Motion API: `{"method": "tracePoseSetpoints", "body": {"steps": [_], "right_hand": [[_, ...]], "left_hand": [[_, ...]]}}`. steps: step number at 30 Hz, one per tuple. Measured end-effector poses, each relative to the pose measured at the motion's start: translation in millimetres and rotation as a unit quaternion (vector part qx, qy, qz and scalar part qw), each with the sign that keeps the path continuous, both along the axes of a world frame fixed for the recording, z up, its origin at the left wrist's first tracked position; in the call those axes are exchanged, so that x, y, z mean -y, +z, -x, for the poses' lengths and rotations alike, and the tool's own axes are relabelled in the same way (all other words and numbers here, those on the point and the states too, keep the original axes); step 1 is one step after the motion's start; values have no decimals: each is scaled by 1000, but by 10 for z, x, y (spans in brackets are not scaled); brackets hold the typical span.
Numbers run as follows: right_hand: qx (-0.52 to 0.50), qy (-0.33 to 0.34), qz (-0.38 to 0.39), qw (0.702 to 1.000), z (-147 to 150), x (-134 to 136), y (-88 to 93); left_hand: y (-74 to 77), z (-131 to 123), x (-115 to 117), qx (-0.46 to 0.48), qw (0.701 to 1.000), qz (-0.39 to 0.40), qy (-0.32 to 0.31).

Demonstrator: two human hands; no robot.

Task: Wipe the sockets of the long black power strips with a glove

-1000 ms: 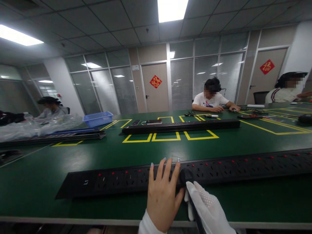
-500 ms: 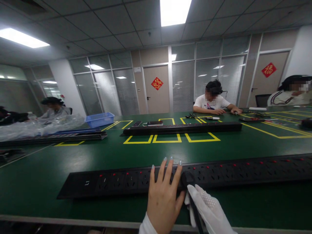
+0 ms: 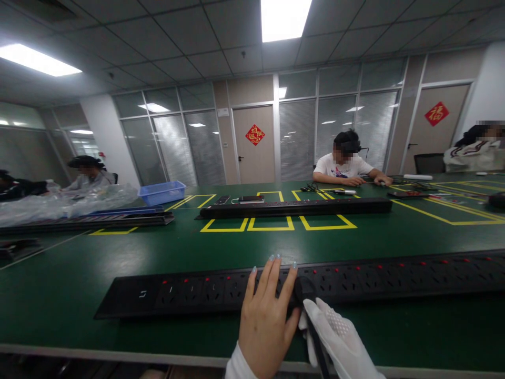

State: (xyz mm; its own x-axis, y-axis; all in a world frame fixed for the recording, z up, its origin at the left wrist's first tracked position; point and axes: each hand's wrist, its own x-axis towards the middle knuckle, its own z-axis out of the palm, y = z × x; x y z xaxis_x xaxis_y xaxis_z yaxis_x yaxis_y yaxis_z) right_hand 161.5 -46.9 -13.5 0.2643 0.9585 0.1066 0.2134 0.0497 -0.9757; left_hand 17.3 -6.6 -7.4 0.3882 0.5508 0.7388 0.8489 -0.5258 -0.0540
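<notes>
Green table [image 3: 189, 252], tiled ceiling [image 3: 177, 45]; left hand [image 3: 265, 318] spread on socket strip [image 3: 189, 297], right [image 3: 340, 337] gripping plug [image 3: 304, 287]

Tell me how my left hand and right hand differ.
Covering: the left hand is bare, with pale-blue nails showing; the right hand wears a white glove, hiding its nails.
Pose: the left hand lies open across the near power strip; the right hand is closed around a black cord just below its plug.
Shared: both are side by side at that strip.
</notes>
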Motion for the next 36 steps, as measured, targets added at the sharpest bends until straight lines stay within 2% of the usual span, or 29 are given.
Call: {"method": "tracePoseSetpoints", "body": {"steps": [3,7,10,16,20,27,30,34,36], "right_hand": [[19,-25,-4,999,-28,-15,-39],[-6,2,-7,1000,18,-34,-114],[-22,-10,-16,1000,37,-58,-147],[-1,-28,-47,999,-20,-22,-48],[-23,39,-35,998,-35,30,17],[-41,65,-18,997,-38,24,3],[-33,58,-25,997,-58,23,-23],[-19,17,-25,999,-79,8,-41],[-25,34,-1,999,-72,11,-15]], "left_hand": [[1,-3,-1,-2,1000,1,-1],[7,0,7,-1,1000,5,-4],[12,2,14,2,1000,13,-2],[8,-5,15,1,1000,7,-1],[16,-6,17,-3,1000,6,6],[37,-13,33,-16,999,-5,27],[33,-17,33,-16,999,-10,32],[26,-18,31,-11,999,-5,34],[26,-14,33,-9,999,0,31]]}}
